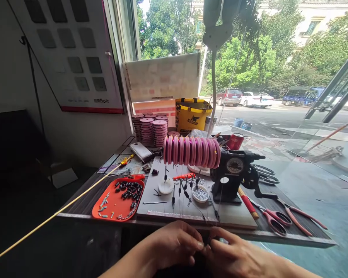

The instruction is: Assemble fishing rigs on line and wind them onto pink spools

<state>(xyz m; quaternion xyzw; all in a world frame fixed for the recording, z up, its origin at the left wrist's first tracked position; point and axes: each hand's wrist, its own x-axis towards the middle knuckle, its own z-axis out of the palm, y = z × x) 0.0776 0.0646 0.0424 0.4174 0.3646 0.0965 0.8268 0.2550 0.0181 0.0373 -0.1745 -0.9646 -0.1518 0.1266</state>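
My left hand and my right hand meet at the table's front edge, fingers closed in a pinch. A thin fishing line runs down into my right fingers. What my left fingertips pinch is too small and dark to make out. Above my hands, a row of pink line spools sits on a black hand-crank winder. Several lines hang from the spools, with small black fittings on them. A white dish of silvery beads stands on the pale board.
On the left, an orange tray holds black pieces and small metal parts. Scissors and pliers lie at right. Behind are stacked pink spools, a yellow bag and a red can. A long yellow rod crosses the left.
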